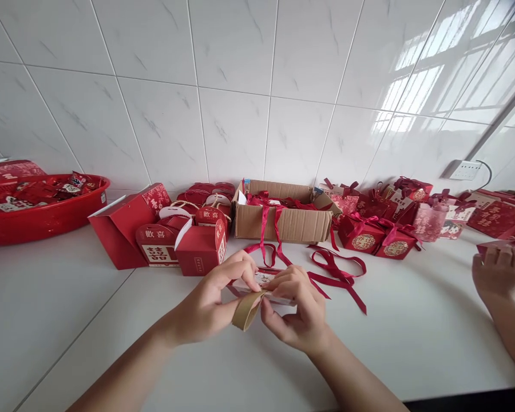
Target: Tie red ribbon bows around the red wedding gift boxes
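A looped tan strip [245, 312], which looks like paper or tape, is pinched between my two hands above the table [223, 366]. My left hand [217, 300] closes its thumb and fingers on the strip's left side. The fingers of my right hand [298, 306] are bent in and meet the strip's upper end. Just behind and under my fingers lies a small white and red printed box [264, 278], partly covered by both hands. Dark red ribbons [341, 277] lie loose behind my right hand.
A cardboard box [283, 224] of red ribbon stands near the tiled wall. Red gift boxes [158, 243] are at left, beside a red basin [47, 220] of packets. Ribbon-tied boxes [380, 237] stand at right. Another person's hand [500, 272] touches a red box at far right.
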`<control>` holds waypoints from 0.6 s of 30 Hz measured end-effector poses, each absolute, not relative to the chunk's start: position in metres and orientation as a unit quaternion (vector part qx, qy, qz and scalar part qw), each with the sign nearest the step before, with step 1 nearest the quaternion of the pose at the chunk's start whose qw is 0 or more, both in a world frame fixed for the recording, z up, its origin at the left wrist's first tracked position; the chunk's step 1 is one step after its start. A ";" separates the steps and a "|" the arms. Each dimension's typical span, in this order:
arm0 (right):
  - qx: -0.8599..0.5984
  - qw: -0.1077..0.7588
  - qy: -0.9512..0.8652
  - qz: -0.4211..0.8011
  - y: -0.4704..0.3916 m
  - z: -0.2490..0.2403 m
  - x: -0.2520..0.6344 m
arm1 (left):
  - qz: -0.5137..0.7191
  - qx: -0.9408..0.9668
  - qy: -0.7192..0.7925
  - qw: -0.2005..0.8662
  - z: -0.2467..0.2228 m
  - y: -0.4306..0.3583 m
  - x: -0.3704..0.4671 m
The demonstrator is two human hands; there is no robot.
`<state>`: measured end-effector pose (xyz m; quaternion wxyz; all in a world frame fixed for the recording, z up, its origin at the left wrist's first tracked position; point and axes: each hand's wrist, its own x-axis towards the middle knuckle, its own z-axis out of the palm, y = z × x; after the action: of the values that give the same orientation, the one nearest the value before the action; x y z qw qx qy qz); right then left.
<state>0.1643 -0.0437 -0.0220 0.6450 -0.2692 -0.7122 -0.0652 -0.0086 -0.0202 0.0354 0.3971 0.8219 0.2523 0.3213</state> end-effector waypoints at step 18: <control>-0.393 0.518 -0.756 0.073 -0.051 0.007 0.185 | 0.403 0.770 0.302 0.392 0.008 -0.005 0.001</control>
<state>0.1847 -0.0515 0.0070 0.5180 -0.3928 -0.7564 0.0732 0.0010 -0.0053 0.0084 0.3918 0.7698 0.3024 0.4031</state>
